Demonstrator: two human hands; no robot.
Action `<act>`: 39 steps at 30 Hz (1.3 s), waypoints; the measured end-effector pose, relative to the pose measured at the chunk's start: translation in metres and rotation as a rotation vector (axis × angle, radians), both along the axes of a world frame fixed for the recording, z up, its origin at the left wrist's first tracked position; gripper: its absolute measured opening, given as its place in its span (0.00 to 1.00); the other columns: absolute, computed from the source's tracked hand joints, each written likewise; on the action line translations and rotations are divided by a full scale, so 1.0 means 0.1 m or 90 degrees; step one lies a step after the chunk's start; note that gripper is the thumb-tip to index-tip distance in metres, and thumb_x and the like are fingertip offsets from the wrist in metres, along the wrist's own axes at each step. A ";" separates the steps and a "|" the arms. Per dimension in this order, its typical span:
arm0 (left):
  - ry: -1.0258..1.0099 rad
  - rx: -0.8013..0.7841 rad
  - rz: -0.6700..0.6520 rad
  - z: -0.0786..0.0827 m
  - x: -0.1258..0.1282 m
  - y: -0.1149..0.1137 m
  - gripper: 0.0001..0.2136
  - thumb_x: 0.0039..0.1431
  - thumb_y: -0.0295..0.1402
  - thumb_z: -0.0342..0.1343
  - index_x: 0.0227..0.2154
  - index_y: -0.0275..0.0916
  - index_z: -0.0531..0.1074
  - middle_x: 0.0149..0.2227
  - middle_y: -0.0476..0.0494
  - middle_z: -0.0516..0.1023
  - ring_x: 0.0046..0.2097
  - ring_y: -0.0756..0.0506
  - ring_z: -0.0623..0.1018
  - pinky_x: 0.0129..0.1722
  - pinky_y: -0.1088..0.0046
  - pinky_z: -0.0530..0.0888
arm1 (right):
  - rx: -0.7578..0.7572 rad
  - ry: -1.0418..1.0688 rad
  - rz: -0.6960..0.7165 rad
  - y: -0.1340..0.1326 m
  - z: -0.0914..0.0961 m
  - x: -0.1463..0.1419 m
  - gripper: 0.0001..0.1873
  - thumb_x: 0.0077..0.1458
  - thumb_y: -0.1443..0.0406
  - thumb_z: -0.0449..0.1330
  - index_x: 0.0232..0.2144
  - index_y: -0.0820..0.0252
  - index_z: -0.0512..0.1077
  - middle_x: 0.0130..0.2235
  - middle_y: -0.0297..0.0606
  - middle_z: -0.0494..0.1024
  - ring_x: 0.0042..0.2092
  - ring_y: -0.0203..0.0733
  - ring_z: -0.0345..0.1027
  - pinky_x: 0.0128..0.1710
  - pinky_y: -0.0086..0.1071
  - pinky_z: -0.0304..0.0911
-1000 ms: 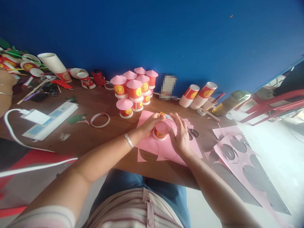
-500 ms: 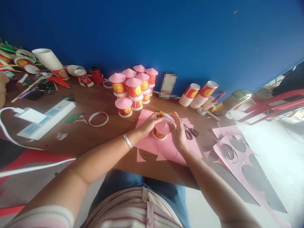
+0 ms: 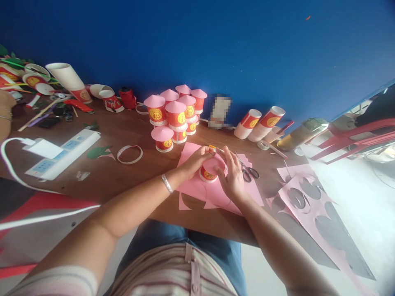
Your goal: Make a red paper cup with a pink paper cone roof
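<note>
Between my hands a small red paper cup stands on pink paper sheets, under a pink paper cone. My left hand holds the cone's far left edge between thumb and fingers. My right hand grips its right side, thumb on the cone's near surface and fingers behind it. Part of the cone's rim is hidden by the fingers. An orange-ended tool lies just beyond my left fingertips, too covered to name. Black-handled scissors rest on the sheets to the right of my right hand.
Several finished red cups with pink cones are stacked near the blue wall. Stacked paper cups lean at right. A white power strip and a paper ring lie at left. Cut pink scraps cover the right side.
My right thumb has moved inward onto the cone, and the right fingers have curled more around it. The cone looks tilted slightly more towards me. My left hand stays at its edge.
</note>
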State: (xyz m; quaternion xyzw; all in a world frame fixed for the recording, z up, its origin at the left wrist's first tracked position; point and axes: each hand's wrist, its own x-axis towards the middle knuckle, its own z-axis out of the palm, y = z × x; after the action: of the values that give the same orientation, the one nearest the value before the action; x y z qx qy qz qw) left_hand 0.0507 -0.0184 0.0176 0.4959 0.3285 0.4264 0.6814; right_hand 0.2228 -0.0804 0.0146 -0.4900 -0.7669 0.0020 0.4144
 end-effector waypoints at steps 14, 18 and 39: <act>0.057 0.056 -0.014 -0.01 -0.04 0.00 0.21 0.64 0.53 0.62 0.44 0.39 0.70 0.49 0.41 0.77 0.54 0.40 0.75 0.57 0.61 0.69 | -0.006 -0.057 -0.034 0.03 -0.16 0.03 0.38 0.71 0.51 0.54 0.75 0.57 0.51 0.67 0.52 0.73 0.66 0.61 0.68 0.67 0.64 0.62; 0.082 0.063 -0.014 0.03 -0.04 -0.02 0.22 0.65 0.54 0.60 0.46 0.39 0.70 0.52 0.40 0.77 0.56 0.39 0.75 0.58 0.60 0.69 | 0.008 -0.067 -0.018 0.04 -0.12 -0.01 0.41 0.70 0.49 0.55 0.76 0.57 0.48 0.66 0.52 0.74 0.65 0.60 0.70 0.67 0.64 0.62; 0.082 0.105 -0.086 -0.04 -0.30 0.02 0.30 0.53 0.49 0.71 0.54 0.43 0.70 0.61 0.38 0.70 0.68 0.35 0.65 0.70 0.51 0.60 | 0.013 -0.061 -0.028 0.03 -0.10 -0.04 0.40 0.68 0.48 0.59 0.73 0.59 0.54 0.61 0.52 0.79 0.63 0.59 0.73 0.66 0.62 0.66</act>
State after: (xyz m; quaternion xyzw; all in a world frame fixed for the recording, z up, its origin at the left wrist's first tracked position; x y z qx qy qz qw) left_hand 0.0203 -0.0166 0.0135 0.5979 0.3011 0.3723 0.6429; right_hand 0.2190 -0.0769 0.0050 -0.5023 -0.7746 -0.0383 0.3824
